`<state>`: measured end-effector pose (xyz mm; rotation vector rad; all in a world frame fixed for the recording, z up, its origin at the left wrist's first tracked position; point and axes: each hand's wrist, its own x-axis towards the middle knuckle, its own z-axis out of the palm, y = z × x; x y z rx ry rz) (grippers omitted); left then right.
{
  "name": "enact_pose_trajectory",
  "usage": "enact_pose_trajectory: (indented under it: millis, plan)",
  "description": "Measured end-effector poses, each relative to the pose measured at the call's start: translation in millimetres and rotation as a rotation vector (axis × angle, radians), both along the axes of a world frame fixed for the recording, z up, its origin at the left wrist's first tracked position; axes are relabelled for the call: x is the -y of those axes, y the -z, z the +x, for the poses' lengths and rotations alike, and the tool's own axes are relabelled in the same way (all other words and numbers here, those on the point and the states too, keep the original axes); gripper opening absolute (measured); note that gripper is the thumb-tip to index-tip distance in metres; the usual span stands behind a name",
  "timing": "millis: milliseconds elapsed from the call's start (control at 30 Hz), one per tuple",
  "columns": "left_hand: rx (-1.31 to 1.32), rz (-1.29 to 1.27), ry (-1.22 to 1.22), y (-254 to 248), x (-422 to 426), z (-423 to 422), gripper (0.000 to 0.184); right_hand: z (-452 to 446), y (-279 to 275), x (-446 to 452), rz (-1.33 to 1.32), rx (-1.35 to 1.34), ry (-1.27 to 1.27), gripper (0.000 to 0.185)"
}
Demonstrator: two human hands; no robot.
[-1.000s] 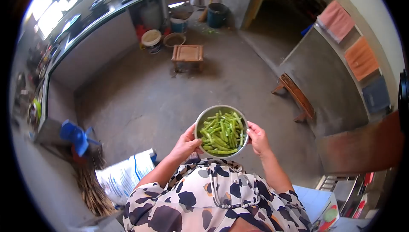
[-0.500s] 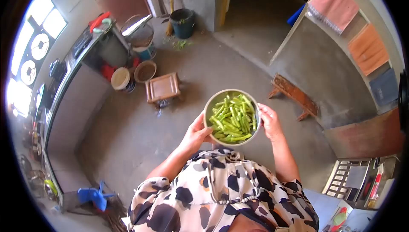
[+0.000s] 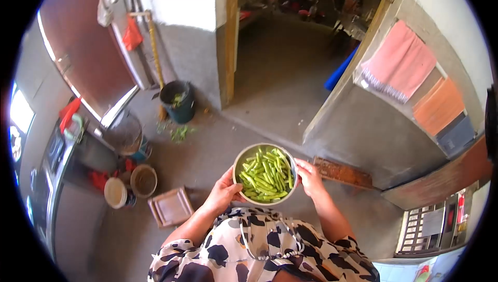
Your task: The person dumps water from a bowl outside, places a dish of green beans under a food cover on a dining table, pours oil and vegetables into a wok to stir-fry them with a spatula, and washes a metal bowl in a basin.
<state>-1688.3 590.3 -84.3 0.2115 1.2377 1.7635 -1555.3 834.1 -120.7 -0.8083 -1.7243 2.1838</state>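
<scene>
A round metal bowl (image 3: 236, 160) full of cut green vegetable pieces (image 3: 265, 174) is held level in front of my body. My left hand (image 3: 224, 191) grips its left side, the thumb at the rim and the fingers around the outer wall. On the opposite side, my right hand (image 3: 309, 177) is closed on the rim, its fingers partly hidden behind the wall.
A small wooden stool (image 3: 171, 207) and buckets (image 3: 115, 193) stand at lower left. Ahead are a dark bin (image 3: 177, 110) with scraps beside it and a doorway. A wooden bench (image 3: 342, 172) lies right, below towels (image 3: 402, 61) on a low wall.
The view has swung towards the doorway, which now appears larger and more central. The stool, buckets and bin have shifted left and lower in view. Both hands still hold the bowl.
</scene>
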Motion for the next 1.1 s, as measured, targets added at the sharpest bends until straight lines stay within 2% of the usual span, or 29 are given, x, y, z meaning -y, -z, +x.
enact_pose_trajectory:
  millis: [167,267,400,567,733,867,1000,1067,1100]
  plan:
    - [-0.029,0.002,0.251,-3,-115,-107,0.062,-55,-21,-81,-0.034,0.004,0.216,0.03]
    - [-0.028,-0.003,0.293,18,-187,-162,0.062,-94,20,-153,-0.038,0.033,0.254,0.031]
    - [-0.021,-0.035,0.293,38,-272,-223,0.062,-165,26,-242,0.079,0.097,0.203,0.031]
    - [0.007,-0.045,0.195,34,-367,-303,0.062,-264,25,-348,-0.005,0.068,0.14,0.033]
    - [0.018,-0.074,0.126,48,-446,-381,0.064,-351,40,-433,0.068,0.13,0.069,0.033]
    - [-0.04,-0.132,0.177,66,-535,-450,0.063,-411,58,-516,0.047,0.119,0.07,0.033]
    - [-0.077,-0.169,0.265,62,-629,-497,0.061,-442,38,-597,0.093,0.14,0.122,0.03]
    - [-0.131,-0.184,0.315,69,-678,-524,0.061,-464,23,-639,0.027,0.205,0.211,0.03]
    - [-0.134,-0.173,0.37,50,-706,-535,0.063,-468,21,-660,0.01,0.207,0.236,0.03]
